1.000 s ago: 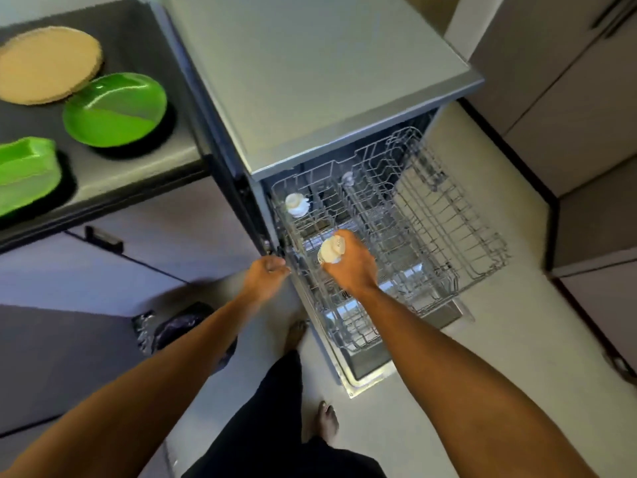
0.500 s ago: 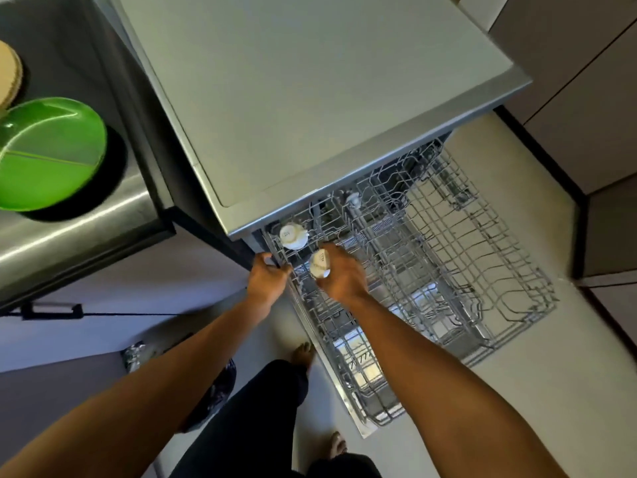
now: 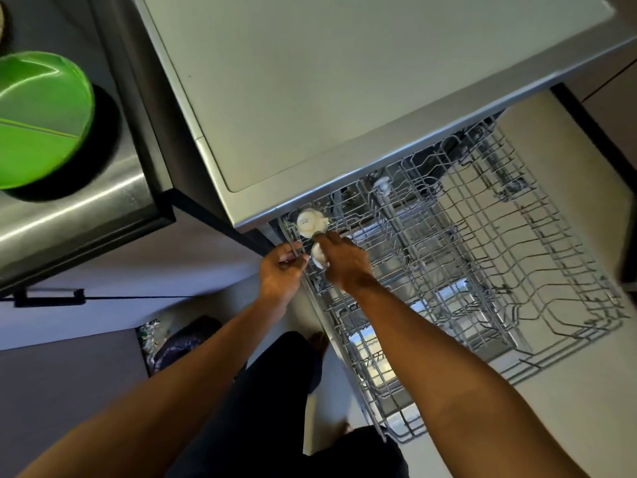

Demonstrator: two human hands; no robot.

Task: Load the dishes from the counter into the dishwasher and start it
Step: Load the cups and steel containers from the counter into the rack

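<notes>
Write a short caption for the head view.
Right hand holds a white cup beside a racked cup; left hand grips the dishwasher rack edge.

- My right hand [image 3: 348, 267] has carried its white cup [image 3: 319, 256] up the rack [image 3: 482, 253] toward the back-left corner. The cup is now held just beside the parked cup [image 3: 310, 222].
- My left hand [image 3: 281, 272] has slid up the rack's left rim and now grips the wire next to the held cup.
- The view has leaned in over the dishwasher [image 3: 344, 81]. The green plate [image 3: 41, 122] is pushed to the left edge and the green tray is out of view.
</notes>
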